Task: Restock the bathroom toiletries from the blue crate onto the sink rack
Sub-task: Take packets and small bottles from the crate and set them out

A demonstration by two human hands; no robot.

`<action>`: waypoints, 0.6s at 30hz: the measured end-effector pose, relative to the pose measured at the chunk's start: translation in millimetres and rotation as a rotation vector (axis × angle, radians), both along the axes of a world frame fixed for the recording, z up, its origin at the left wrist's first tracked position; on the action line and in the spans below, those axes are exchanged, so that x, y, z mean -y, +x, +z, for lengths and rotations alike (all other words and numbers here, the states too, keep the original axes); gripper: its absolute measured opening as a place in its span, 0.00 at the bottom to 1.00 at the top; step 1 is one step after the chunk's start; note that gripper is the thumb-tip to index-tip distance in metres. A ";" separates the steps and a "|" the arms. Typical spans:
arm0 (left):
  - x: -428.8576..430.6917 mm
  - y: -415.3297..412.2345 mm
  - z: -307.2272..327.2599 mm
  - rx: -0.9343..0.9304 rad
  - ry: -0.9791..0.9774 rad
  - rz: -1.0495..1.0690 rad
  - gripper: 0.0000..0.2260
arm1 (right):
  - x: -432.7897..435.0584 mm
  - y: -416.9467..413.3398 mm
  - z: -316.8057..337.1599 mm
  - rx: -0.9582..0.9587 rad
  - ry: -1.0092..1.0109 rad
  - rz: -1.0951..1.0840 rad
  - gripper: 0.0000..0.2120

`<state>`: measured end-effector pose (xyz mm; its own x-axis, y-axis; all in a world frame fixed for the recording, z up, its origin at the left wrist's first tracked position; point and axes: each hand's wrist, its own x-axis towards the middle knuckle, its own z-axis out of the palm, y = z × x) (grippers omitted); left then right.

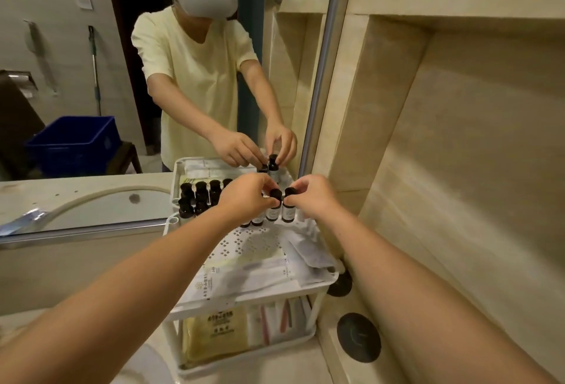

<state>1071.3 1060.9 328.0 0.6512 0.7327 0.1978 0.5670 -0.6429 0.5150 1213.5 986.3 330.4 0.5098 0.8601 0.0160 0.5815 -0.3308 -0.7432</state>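
A white two-tier sink rack (318, 284) stands on the counter against the mirror. Several small bottles with black caps stand in a row at the back of its top shelf. My left hand (244, 197) pinches the cap of one small bottle (274, 209). My right hand (315, 195) pinches the cap of the neighbouring bottle (289, 211). Both bottles stand upright at the right end of the row. Sachets and packets (244, 276) lie on the front of the top shelf. The blue crate (73, 145) shows only as a reflection in the mirror, behind me.
The lower shelf holds a yellow packet (214, 331) and wrapped items (281, 319). Two black round discs (358, 337) sit on the counter right of the rack. A beige wall niche rises at right. The sink basin rim (143, 365) lies at the bottom left.
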 end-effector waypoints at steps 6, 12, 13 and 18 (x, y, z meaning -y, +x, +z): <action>-13.3 10.0 -17.8 -0.081 0.139 0.032 0.12 | -15.8 5.1 -13.8 0.089 -0.036 0.010 0.07; -20.9 15.2 -28.3 -0.160 0.260 0.092 0.14 | -24.7 6.9 -19.4 0.124 -0.067 0.008 0.06; -21.4 15.6 -29.0 -0.160 0.276 0.098 0.14 | -26.1 6.6 -21.1 0.126 -0.069 0.007 0.06; -23.2 13.7 -29.8 -0.154 0.357 0.106 0.15 | -32.1 7.1 -27.9 0.171 -0.063 -0.003 0.11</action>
